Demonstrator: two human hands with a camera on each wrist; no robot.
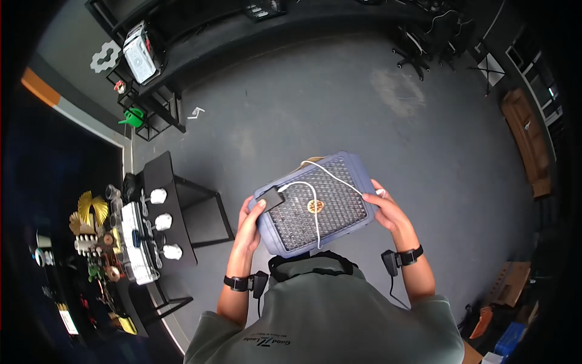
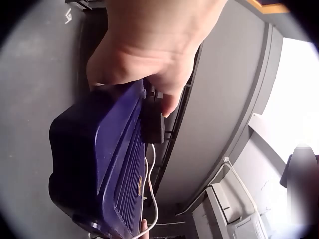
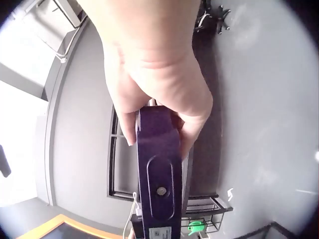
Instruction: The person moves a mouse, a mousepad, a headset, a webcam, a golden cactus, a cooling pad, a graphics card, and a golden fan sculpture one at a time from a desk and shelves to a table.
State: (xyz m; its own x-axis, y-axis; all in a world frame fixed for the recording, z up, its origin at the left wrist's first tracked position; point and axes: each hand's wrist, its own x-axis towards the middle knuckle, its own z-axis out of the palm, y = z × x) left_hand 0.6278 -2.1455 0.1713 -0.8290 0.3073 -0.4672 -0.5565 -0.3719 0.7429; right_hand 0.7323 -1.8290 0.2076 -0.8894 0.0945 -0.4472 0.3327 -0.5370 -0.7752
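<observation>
A purple-blue portable speaker point(image 1: 291, 233) with a patterned grille and a round gold emblem is held up in front of the body, tilted in the head view. My left hand point(image 1: 247, 227) grips its left end, the thumb pressing a black power adapter point(image 1: 271, 198) against the grille. At the opposite end, my right hand point(image 1: 388, 209) holds the edge, thumb on the front and the other fingers behind. From the adapter a white cable point(image 1: 317, 224) loops over the grille. In the right wrist view, fingers straddle the narrow side of the speaker point(image 3: 160, 149).
At left stands a black table point(image 1: 160, 173) crowded with white cups and small items. A dark shelf point(image 1: 159, 109) holds a green watering can point(image 1: 133, 117). Boxes point(image 1: 509, 282) lie at lower right. A brown sofa point(image 1: 526, 136) and office chairs point(image 1: 415, 51) are farther off.
</observation>
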